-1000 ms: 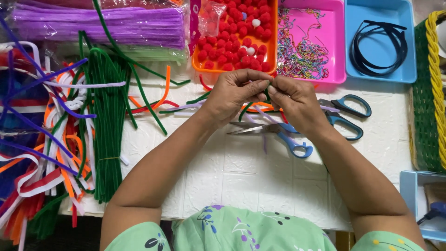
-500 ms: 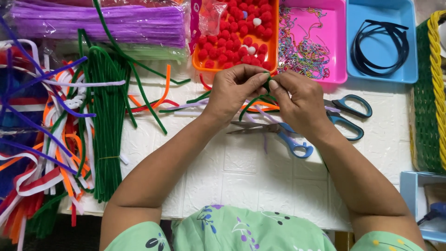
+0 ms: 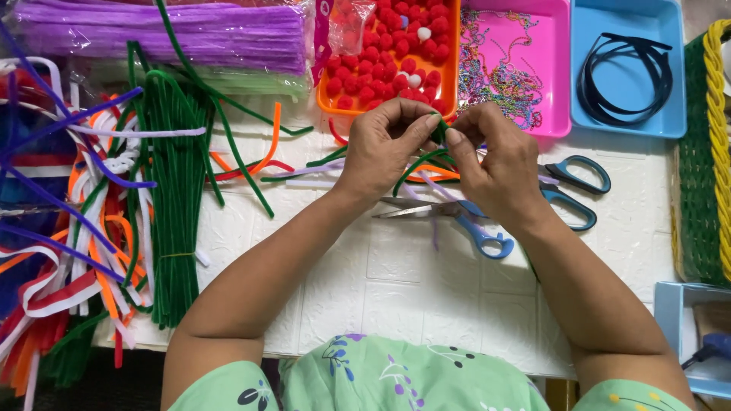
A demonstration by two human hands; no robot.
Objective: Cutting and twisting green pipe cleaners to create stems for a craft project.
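Observation:
Both hands meet above the white table (image 3: 396, 281), pinching one green pipe cleaner (image 3: 417, 161) between them. My left hand (image 3: 384, 148) grips it with thumb and fingers closed at the top. My right hand (image 3: 495, 164) holds the same green pipe cleaner from the right side, and its loop bends down below the fingers. Under the hands lie blue-handled scissors (image 3: 457, 217) and loose purple, orange and green pipe cleaners.
An orange tray of red pom-poms (image 3: 396, 57), a pink tray of bead chains (image 3: 525, 68) and a blue tray with black headbands (image 3: 624, 68) stand at the back. A green pipe cleaner bundle (image 3: 175, 198) and purple ones (image 3: 152, 30) lie left. Second scissors (image 3: 575, 190) and a green woven basket (image 3: 700, 152) sit right.
The hands have stayed in place, with the fingers shifting slightly on the green pipe cleaner. Nothing else has moved.

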